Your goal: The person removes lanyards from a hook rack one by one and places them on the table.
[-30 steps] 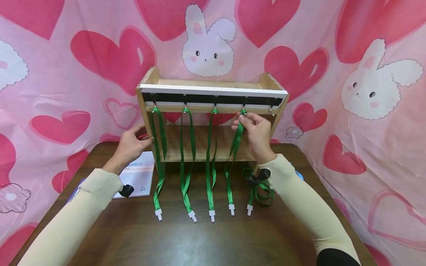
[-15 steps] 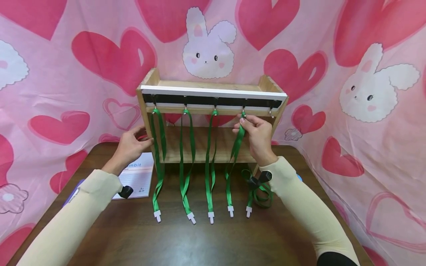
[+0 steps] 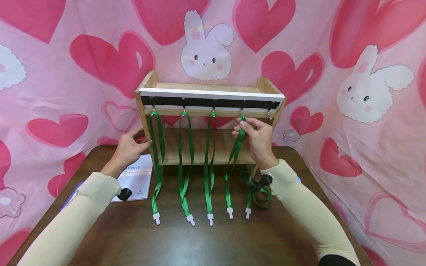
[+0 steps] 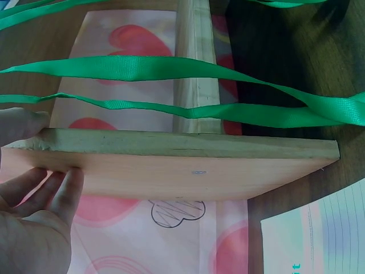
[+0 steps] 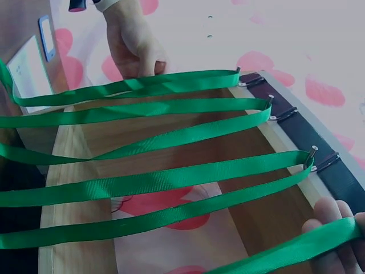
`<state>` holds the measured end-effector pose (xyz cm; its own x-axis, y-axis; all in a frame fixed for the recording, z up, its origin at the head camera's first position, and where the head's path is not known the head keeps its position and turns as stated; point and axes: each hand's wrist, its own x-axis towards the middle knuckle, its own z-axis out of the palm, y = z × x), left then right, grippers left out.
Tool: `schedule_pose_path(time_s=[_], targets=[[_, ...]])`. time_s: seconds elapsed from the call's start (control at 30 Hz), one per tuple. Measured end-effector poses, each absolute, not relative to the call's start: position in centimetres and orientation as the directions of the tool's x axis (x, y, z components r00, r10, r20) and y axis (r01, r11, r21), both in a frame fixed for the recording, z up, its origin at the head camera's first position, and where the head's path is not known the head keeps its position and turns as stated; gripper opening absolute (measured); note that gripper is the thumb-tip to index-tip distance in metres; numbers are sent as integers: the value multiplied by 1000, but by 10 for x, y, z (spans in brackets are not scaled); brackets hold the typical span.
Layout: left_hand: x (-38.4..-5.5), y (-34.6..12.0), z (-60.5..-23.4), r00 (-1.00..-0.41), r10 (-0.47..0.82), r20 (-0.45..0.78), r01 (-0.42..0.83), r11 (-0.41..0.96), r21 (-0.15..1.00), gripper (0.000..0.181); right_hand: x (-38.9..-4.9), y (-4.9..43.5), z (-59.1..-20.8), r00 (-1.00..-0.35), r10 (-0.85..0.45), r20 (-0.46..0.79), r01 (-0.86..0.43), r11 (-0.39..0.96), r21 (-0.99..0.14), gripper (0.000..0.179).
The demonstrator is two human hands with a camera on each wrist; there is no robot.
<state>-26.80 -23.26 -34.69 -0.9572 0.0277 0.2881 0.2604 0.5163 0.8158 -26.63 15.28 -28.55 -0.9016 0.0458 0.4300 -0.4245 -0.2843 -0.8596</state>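
A wooden rack point(image 3: 173, 157) stands on the table, with a black strip point(image 3: 199, 102) and a row of small metal hooks along its top front. Green lanyards with white clips hang from its hooks. My right hand point(image 3: 259, 139) pinches the rightmost hanging lanyard point(image 3: 235, 150) just under its hook, thumb against fingers. In the right wrist view, that lanyard point(image 5: 285, 251) runs across my fingers. My left hand point(image 3: 130, 148) grips the rack's left side panel point(image 4: 199, 171), the thumb at its front edge and the fingertips on its outer face.
Another green lanyard point(image 3: 264, 202) lies looped on the table under my right wrist, its white clip point(image 3: 248, 213) toward me. The last hook point(image 3: 269, 113) at the right bears no lanyard. A lined notepad point(image 3: 138, 181) lies left of the rack. A heart-patterned cloth point(image 3: 113, 74) hangs behind.
The head view has shifted slightly, so the scene sits a little lower. Both hands keep their holds, on the rack and on the lanyard, with almost no visible movement.
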Motion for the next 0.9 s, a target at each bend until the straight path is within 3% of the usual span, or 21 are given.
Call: schedule_pose_path(time_s=[0.17, 0.9], targets=[[-269, -230, -346, -959, 25, 284, 259, 490, 832, 59, -264, 157, -286, -887, 38, 460, -449, -299, -842, 10], [-266, -233, -347, -963, 21, 269, 245, 489, 838, 61, -248, 171, -311, -869, -24, 494, -479, -209, -853, 11]])
